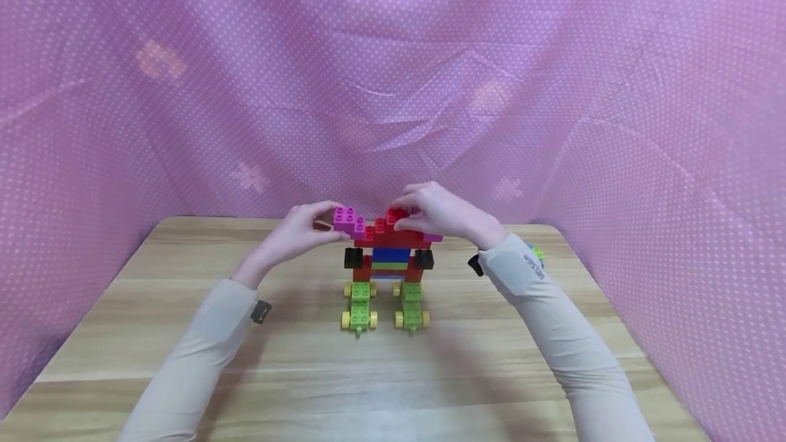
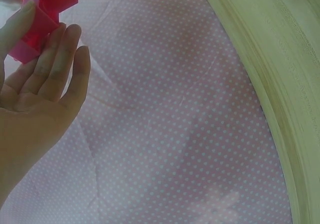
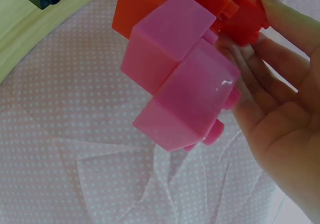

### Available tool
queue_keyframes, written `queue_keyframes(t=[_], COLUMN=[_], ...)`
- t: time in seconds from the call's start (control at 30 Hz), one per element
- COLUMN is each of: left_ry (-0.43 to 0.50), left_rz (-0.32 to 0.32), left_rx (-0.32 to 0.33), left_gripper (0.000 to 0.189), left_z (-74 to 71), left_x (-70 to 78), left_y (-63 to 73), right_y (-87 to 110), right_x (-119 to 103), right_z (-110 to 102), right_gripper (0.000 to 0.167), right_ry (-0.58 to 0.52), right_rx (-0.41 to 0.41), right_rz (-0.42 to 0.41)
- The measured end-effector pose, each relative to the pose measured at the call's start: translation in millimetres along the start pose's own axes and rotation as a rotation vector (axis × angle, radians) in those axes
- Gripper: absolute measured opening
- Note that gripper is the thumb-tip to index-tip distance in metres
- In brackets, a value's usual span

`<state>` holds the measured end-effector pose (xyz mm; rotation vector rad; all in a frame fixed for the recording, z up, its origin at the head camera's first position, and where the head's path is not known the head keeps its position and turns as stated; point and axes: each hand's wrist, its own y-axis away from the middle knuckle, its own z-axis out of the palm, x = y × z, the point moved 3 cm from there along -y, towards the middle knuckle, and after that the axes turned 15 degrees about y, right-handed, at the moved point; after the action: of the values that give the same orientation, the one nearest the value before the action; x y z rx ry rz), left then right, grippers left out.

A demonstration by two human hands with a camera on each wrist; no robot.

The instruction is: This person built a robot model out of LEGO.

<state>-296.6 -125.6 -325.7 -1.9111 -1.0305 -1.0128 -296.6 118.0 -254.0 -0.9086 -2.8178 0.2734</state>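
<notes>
A figure of toy building bricks stands upright at the far middle of the table, with a red upper body [image 1: 393,240] and a blue brick [image 1: 391,255] in it. My left hand [image 1: 301,228] pinches the pink brick [image 1: 348,220] at its upper left between thumb and fingers. On the other side, my right hand [image 1: 437,211] grips a red brick [image 1: 393,216] at the top, its fingers covering part of it. Two pink bricks [image 3: 180,84] step outward beside that hand in the right wrist view. The figure stands on two green wheeled bases [image 1: 360,307].
Black bricks [image 1: 353,258] stick out at both sides of the figure. Behind the right forearm, a small green and blue piece [image 1: 537,252] lies on the wooden table [image 1: 295,374]. Pink dotted cloth [image 1: 393,87] hangs behind and at both sides.
</notes>
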Motion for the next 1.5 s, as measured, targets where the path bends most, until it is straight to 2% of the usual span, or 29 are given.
queue_keyframes(t=[0.57,0.7,0.93,1.33,1.5], left_ry=[-0.001,0.004,0.003,-0.008,-0.010], left_rz=[-0.008,0.009,0.015,0.021,0.020], left_rx=[0.003,-0.004,-0.003,-0.004,-0.002], left_gripper=[0.044,0.044,0.044,0.045,0.045], left_z=[-0.2,0.4,2.1,1.0,0.5], left_x=[-1.7,-2.3,-1.3,0.6,0.1], left_y=[-0.3,-1.5,-0.4,-0.4,-0.5], right_y=[-0.9,0.0,3.8,2.7,1.6], right_x=[-2.4,-2.9,-2.6,-0.2,-0.7], right_z=[1.4,0.3,0.9,0.9,-1.1], right_gripper=[0.033,0.032,0.029,0.029,0.029], right_ry=[0.023,0.034,0.012,-0.017,-0.010], right_rx=[-0.007,-0.022,0.007,0.000,0.002], right_rz=[0.036,0.027,-0.045,0.004,-0.016])
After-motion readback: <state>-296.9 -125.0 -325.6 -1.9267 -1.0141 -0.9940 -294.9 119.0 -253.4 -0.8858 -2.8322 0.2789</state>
